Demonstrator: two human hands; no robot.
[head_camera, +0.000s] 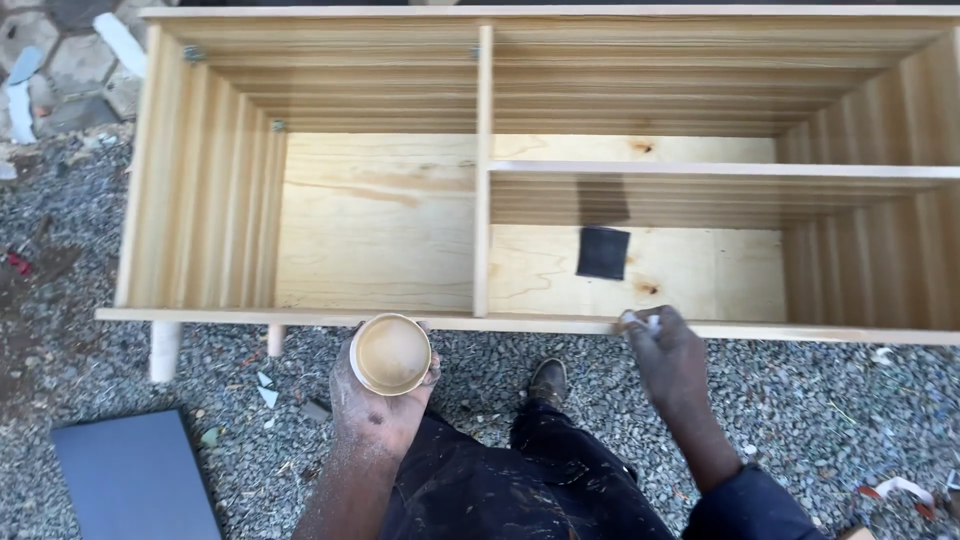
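Note:
A pale wooden cabinet (380, 220) lies on its back on gravel, open side up, with a centre divider and a shelf in its right half. My left hand (380, 400) holds a small round tin of tan filler (391, 353) just below the cabinet's near edge. My right hand (668, 355) presses a small white scrap (640, 321) against that near front edge, right of the divider. A dark square of sandpaper (603, 252) lies inside the lower right compartment, just above my right hand.
Grey gravel (800, 420) surrounds the cabinet. A dark flat panel (135, 480) lies at the bottom left. Two short wooden legs (163, 350) stick out under the near left corner. My shoe (548, 382) and dark trousers are between my arms. Stone paving is at the top left.

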